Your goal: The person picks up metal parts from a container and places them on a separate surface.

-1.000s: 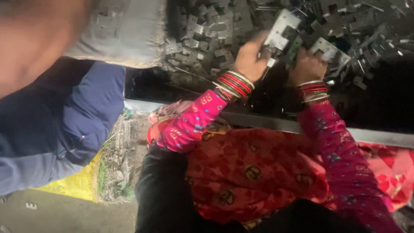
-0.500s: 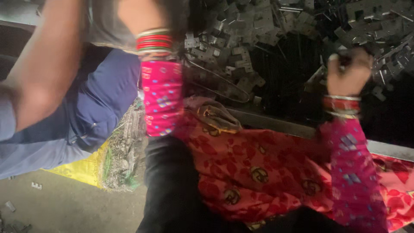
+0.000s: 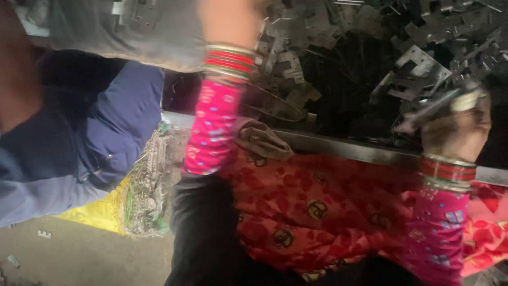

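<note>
The right hand [image 3: 459,130] is closed around a flat metal plate [image 3: 431,108]. The left hand [image 3: 230,21] is cut off above its bangles [image 3: 229,59], so its grip cannot be told.

Metal plates [image 3: 418,69] lie heaped and tangled over most of the tray beyond its metal front edge [image 3: 338,148], thickest along the far side and the right corner, leaving little bare room between them. A darker gap [image 3: 344,79] opens in the middle of the heap. At the left corner a grey sack [image 3: 132,32] and another person's blue sleeve [image 3: 106,122] crowd the way in.
</note>
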